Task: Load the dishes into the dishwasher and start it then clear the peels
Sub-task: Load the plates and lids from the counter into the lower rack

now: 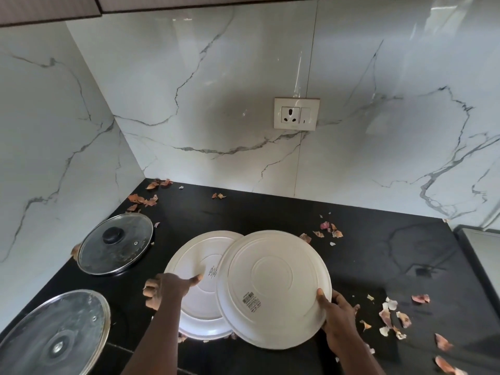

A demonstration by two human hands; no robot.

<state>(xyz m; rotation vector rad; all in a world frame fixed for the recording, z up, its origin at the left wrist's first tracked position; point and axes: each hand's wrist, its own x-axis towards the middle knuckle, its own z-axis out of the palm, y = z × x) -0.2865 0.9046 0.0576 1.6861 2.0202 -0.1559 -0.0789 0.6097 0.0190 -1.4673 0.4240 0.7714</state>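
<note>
Above the black bench (270, 212), the left hand (167, 289) grips the left plate (200, 269) by its rim, thumb on the upturned base. The right hand (338, 312) grips the right plate (273, 288), which overlaps the left plate. Peels (389, 315) lie scattered about, and a glass lid (115, 243) lies to the left.

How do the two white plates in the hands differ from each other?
The left plate is held by the left hand, the right plate by the right hand. The right plate overlaps and partly hides the left plate. Both are white, round and show their undersides with labels.
</note>
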